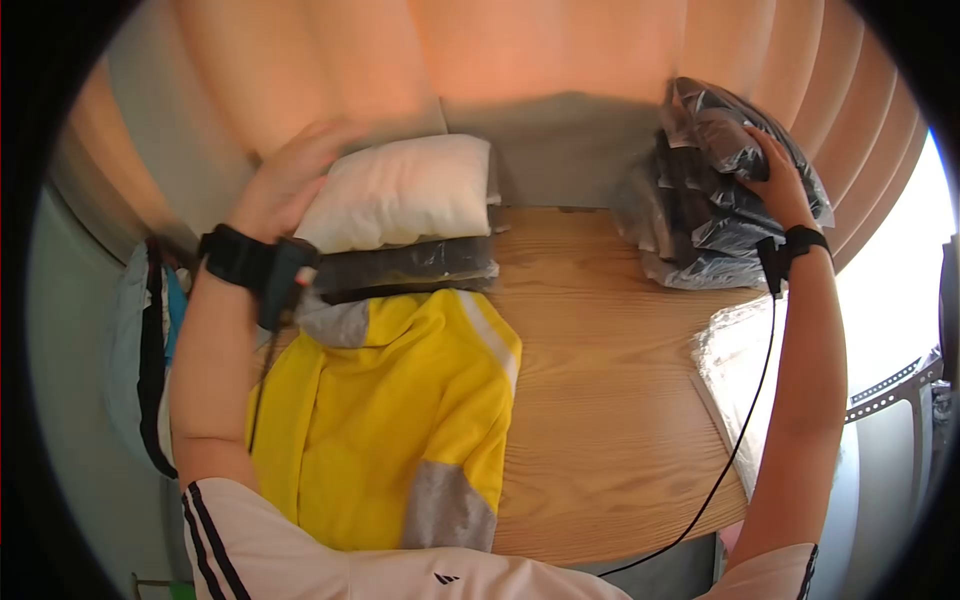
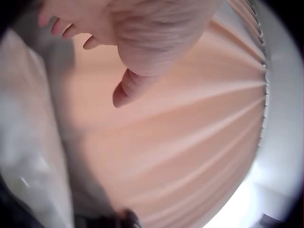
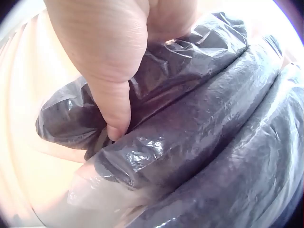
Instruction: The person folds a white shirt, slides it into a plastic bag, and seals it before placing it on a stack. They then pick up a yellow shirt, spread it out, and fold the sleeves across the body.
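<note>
My right hand point(image 1: 777, 175) grips the top bagged dark garment point(image 1: 728, 143) on a pile at the back right. In the right wrist view its thumb point(image 3: 114, 114) presses into the fold of the dark, plastic-wrapped bundle point(image 3: 190, 126), with the fingers mostly hidden behind. My left hand point(image 1: 290, 183), blurred in the head view, is raised at the left end of a white puffy packet point(image 1: 405, 190). The left wrist view shows that hand point(image 2: 156, 33) with fingers extended, thumb apart and nothing in it. Under the white packet lies a dark bagged garment point(image 1: 410, 268).
A yellow and grey jacket point(image 1: 390, 400) is spread on the wooden table point(image 1: 590, 400) near my body. Clear plastic bags point(image 1: 735, 350) lie at the right edge. A peach curtain point(image 1: 560, 50) hangs behind. A cable point(image 1: 745, 440) trails from the right wrist. Bundled cloth point(image 1: 135, 350) sits at far left.
</note>
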`<action>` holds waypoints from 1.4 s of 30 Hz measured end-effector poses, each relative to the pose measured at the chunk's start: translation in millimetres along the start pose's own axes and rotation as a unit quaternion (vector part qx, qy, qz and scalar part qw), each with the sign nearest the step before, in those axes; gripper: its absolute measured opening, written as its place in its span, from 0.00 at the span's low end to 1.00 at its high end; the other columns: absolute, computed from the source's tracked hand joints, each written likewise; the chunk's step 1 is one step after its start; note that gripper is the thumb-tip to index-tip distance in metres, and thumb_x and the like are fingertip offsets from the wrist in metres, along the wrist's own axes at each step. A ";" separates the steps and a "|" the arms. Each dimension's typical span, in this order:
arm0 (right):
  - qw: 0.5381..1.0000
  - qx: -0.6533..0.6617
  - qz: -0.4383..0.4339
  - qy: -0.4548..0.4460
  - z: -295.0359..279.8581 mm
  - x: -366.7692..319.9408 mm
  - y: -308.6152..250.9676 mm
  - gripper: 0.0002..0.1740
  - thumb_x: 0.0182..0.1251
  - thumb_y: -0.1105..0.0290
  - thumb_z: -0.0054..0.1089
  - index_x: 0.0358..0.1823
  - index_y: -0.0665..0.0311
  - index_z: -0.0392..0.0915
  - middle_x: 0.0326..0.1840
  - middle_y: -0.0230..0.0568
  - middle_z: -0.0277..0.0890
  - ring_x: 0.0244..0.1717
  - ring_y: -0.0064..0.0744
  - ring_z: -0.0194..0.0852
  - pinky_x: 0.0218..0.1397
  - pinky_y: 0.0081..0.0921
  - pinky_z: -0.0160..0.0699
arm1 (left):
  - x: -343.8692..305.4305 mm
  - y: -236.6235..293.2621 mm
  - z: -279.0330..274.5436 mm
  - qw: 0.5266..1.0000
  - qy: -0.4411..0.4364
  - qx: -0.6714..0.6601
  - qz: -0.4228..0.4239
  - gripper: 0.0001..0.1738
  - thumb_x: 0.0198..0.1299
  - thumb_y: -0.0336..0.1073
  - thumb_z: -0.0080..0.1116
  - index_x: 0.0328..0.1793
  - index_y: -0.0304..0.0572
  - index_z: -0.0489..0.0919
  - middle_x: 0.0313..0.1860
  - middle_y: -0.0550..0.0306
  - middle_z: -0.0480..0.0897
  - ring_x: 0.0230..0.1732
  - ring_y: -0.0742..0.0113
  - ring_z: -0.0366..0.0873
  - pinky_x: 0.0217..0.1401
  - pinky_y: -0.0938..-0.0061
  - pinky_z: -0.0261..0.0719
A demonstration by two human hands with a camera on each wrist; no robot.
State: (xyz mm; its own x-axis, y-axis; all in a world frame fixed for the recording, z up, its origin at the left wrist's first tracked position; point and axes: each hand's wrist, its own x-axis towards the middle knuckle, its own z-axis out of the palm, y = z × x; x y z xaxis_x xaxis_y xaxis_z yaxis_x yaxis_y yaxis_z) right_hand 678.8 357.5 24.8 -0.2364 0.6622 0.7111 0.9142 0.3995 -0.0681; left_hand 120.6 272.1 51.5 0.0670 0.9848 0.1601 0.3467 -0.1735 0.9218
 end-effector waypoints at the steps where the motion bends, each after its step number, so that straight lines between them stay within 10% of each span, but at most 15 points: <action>1: 1.000 -0.003 0.005 -0.004 0.1 0.8 -0.4 0.41 0.43 0.74 0.71 0.63 0.48 0.66 0.64 0.41 0.66 0.66 0.46 0.61 0.68 0.36 0.62 | -3.4 -9.8 -27.3 0.989 0.107 0.029 -0.099 0.44 0.57 0.56 0.59 0.73 0.43 0.55 0.72 0.45 0.59 0.74 0.48 0.49 0.74 0.54 0.41; 3: 1.000 -0.002 0.009 -0.007 1.1 0.9 1.3 0.41 0.44 0.74 0.71 0.64 0.47 0.65 0.64 0.41 0.66 0.66 0.46 0.60 0.68 0.36 0.62 | 7.9 -77.2 -99.2 0.960 0.111 0.024 -0.255 0.61 0.48 0.70 0.57 0.77 0.46 0.39 0.75 0.36 0.43 0.77 0.44 0.34 0.72 0.45 0.39; 8: 1.000 -0.007 0.019 0.000 4.9 -0.4 5.4 0.41 0.45 0.73 0.70 0.65 0.47 0.65 0.65 0.40 0.66 0.66 0.46 0.60 0.68 0.36 0.62 | 2.3 -163.2 -134.0 0.939 0.037 -0.166 -0.300 0.70 0.41 0.80 0.53 0.77 0.47 0.30 0.75 0.31 0.42 0.76 0.43 0.39 0.68 0.35 0.41; 10: 1.000 0.009 0.004 0.007 3.8 -1.9 5.5 0.40 0.45 0.72 0.70 0.64 0.48 0.65 0.64 0.41 0.66 0.65 0.47 0.62 0.67 0.35 0.62 | 10.7 -179.6 -127.9 0.935 -0.112 -0.158 -0.296 0.55 0.47 0.80 0.43 0.74 0.50 0.57 0.69 0.38 0.61 0.70 0.45 0.57 0.64 0.40 0.56; 12: 1.000 0.017 0.010 0.011 2.3 -3.2 -0.9 0.40 0.45 0.72 0.70 0.64 0.49 0.66 0.64 0.41 0.66 0.65 0.47 0.62 0.67 0.35 0.63 | 15.1 -195.3 -117.4 0.954 -0.021 -0.043 -0.298 0.38 0.56 0.73 0.44 0.55 0.49 0.76 0.46 0.55 0.81 0.48 0.61 0.76 0.53 0.62 0.74; 17: 1.000 -0.009 -0.016 0.016 -0.5 -4.0 -4.2 0.40 0.46 0.71 0.69 0.64 0.48 0.65 0.61 0.41 0.67 0.62 0.47 0.64 0.65 0.35 0.64 | 30.5 -229.8 -98.6 0.955 -0.011 -0.162 -0.250 0.36 0.57 0.70 0.46 0.55 0.48 0.76 0.47 0.56 0.81 0.49 0.61 0.76 0.53 0.63 0.73; 30: 0.997 -0.071 0.021 -0.001 5.2 -3.4 3.4 0.41 0.48 0.62 0.70 0.66 0.40 0.62 0.67 0.36 0.62 0.69 0.41 0.56 0.67 0.47 0.55 | 73.0 -184.3 35.1 0.921 -0.153 -0.303 -0.191 0.27 0.62 0.56 0.50 0.57 0.45 0.75 0.50 0.58 0.80 0.50 0.64 0.75 0.58 0.68 0.71; 35: 0.997 -0.072 0.040 -0.007 3.6 -3.9 -1.4 0.41 0.46 0.60 0.71 0.65 0.40 0.63 0.67 0.37 0.62 0.70 0.41 0.55 0.65 0.51 0.55 | 93.1 -135.7 120.3 0.880 -0.305 -0.274 -0.241 0.35 0.59 0.64 0.46 0.66 0.52 0.68 0.64 0.56 0.71 0.65 0.57 0.64 0.66 0.49 0.58; 42: 0.990 -0.086 0.103 -0.045 -8.4 -4.8 -25.8 0.43 0.46 0.62 0.72 0.66 0.39 0.61 0.69 0.36 0.58 0.73 0.42 0.49 0.69 0.62 0.46 | 103.0 -129.6 143.3 0.893 -0.295 -0.209 -0.270 0.47 0.55 0.73 0.46 0.74 0.55 0.58 0.75 0.56 0.56 0.73 0.53 0.48 0.69 0.41 0.44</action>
State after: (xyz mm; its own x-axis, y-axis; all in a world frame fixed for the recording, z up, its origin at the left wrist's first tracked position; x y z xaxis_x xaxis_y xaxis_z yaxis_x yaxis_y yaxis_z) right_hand 659.1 338.8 29.0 -0.0601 0.7750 0.6291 0.9866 0.1418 -0.0805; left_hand 216.6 395.1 -102.1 0.5193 0.7283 -0.4470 0.1065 0.4638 0.8795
